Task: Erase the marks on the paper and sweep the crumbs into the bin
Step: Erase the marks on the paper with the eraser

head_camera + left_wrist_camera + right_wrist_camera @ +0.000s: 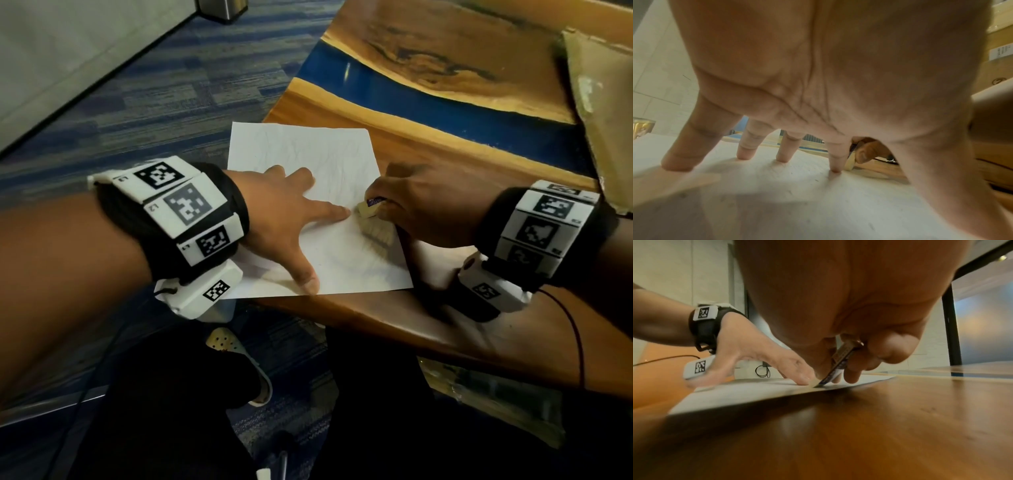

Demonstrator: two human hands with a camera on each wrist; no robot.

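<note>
Paper [318, 161] under spread left hand [274, 209], right hand [421, 202] pinching eraser [368, 208]

Marks on the paper [329, 161] too faint to read.

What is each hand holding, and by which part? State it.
The right hand pinches a small cream eraser in a blue paper sleeve, its grip on the sleeved end. The left hand holds nothing; its spread fingers press the white paper sheet flat.

Small "L2" on left wristband [154, 207] marker, eraser [371, 205] sleeve print illegible
</note>
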